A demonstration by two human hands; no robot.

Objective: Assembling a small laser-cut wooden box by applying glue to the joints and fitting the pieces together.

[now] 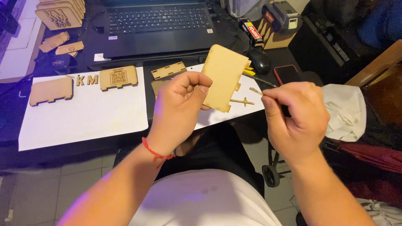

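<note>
I am holding the tan wooden panel (225, 75) upright in my left hand (180, 104), above the counter (83, 113), its long axis running nearly vertical. My right hand (295, 119) is pinching a thin wooden sliver (255, 90), which is pointing left toward the panel's right edge, just beside it but not touching.
</note>
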